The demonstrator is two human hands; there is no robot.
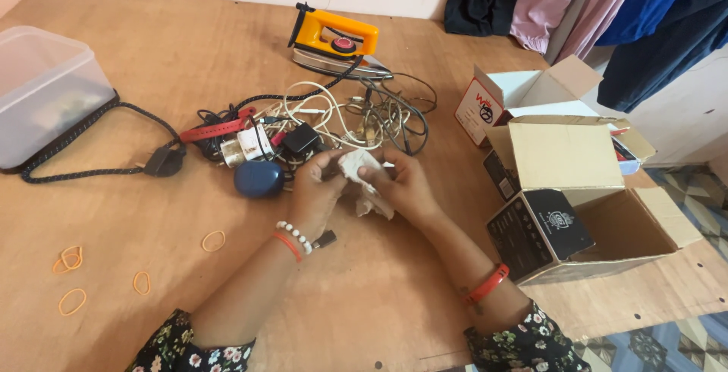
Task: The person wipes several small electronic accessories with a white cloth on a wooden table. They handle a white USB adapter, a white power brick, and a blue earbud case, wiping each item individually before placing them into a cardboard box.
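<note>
Both my hands meet over the wooden table (pixel 379 296), holding a crumpled white cloth (pixel 362 171) between them. My left hand (pixel 317 190) grips its left side, and a small dark plug end (pixel 324 239) shows just below that wrist. My right hand (pixel 406 186) pinches the cloth's right side. Just beyond my hands lies a tangle of white and black cables and chargers (pixel 334 118), with a dark blue oval case (pixel 258 178) beside my left hand.
A yellow iron (pixel 337 42) sits at the back, its braided cord (pixel 83 133) running left past a clear plastic box (pixel 45 87). Open cardboard boxes (pixel 576 190) stand at right. Several orange rubber bands (pixel 72 258) lie front left. Clothes (pixel 591 0) hang behind.
</note>
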